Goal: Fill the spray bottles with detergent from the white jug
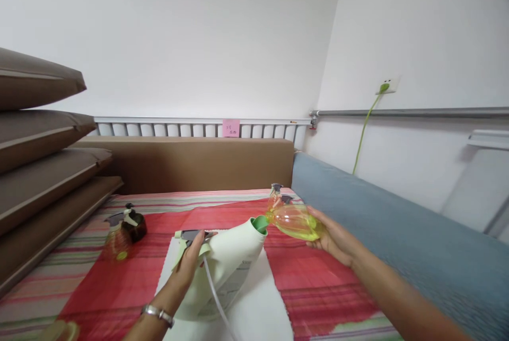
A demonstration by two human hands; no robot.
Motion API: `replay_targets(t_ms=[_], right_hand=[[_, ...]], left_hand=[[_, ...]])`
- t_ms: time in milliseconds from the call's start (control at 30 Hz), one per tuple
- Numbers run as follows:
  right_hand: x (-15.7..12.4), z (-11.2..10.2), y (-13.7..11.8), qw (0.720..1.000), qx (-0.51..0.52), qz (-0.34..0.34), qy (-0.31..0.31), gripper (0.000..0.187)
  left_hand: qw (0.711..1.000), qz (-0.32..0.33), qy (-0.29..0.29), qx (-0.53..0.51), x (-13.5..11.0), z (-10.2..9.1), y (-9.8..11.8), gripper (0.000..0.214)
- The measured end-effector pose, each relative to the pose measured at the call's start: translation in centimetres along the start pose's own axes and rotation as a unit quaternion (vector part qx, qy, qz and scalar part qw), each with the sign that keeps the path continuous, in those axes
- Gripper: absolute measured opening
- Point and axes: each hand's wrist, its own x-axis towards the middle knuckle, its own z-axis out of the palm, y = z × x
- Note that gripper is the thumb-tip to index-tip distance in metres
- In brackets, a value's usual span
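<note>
My left hand is closed around the grey-and-green handle of a pale green jug-like container, which has a thin whitish hose and leans to the right. Its green mouth faces a clear yellow bottle. That bottle lies tilted nearly level in my right hand, its neck at the mouth, with yellow-green liquid inside. Whether liquid is flowing I cannot tell. Partly hidden behind the bottle stands another spray bottle. Below the container is a white cloth.
At the left stand an orange-tinted spray bottle and a dark spray bottle. Stacked brown cushions rise at far left. A brown backrest and a blue padded side border the red striped cloth.
</note>
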Motion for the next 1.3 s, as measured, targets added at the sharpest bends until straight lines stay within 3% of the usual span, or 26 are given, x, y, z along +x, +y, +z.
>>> replay_targets(t_ms=[167,567,933,1300], right_hand=[[0.3,0.1,-0.5,0.999,-0.038,-0.009,0.01,0.025],[-0.2,0.9,-2.0,0.992,-0.114,-0.038,0.031,0.024],[0.1,1.2,-3.4,0.983,-0.177,-0.037,0.023,0.037],[-0.5,2.9,-5.1,0.958,-0.271,-0.082,0.05,0.04]], left_hand=[[0.996,0.02,-0.062,0.067,-0.1,-0.4,0.0,0.049],[0.995,0.06,-0.042,0.074,-0.3,-0.3,0.3,0.042],[0.998,0.044,-0.035,0.024,-0.7,-0.2,0.6,0.03],[0.997,0.029,-0.059,0.038,-1.0,-0.2,1.0,0.038]])
